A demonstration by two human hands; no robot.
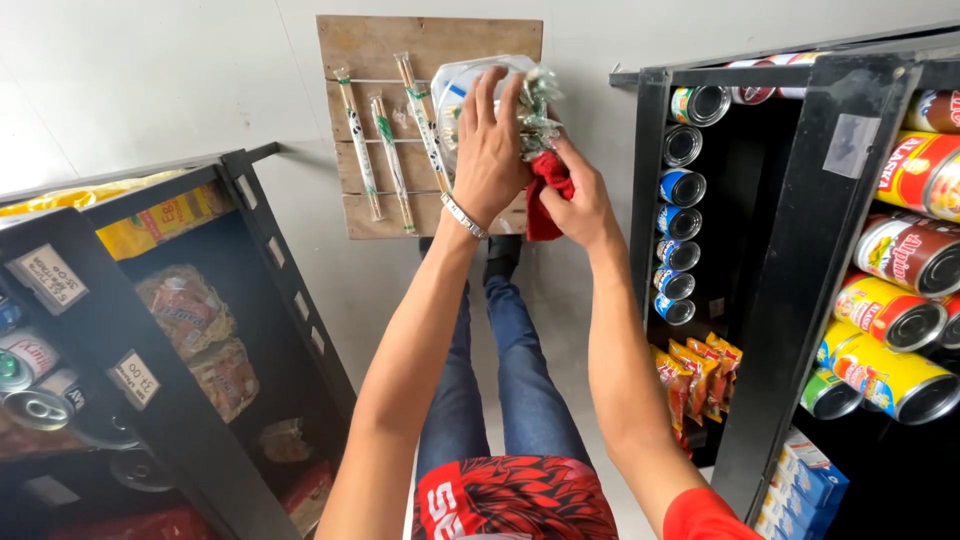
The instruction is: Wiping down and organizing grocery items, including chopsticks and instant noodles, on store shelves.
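At twelve o'clock, long clear sleeves of chopsticks (390, 150) hang on a wooden board (360, 45), and beside them a clear plastic packet (455, 85) sits under the left hand (490, 150). At three o'clock, the right shelf (800, 250) carries lying cans with red and yellow labels (895, 315), with a column of smaller tins (680, 210) further in. Orange snack sachets (695, 375) hang at four o'clock, above blue and white cartons (805, 480). At nine o'clock, the left shelf (150, 400) bears white paper price tags (45, 278), yellow bags (150, 225) and clear wrapped packs (185, 310).
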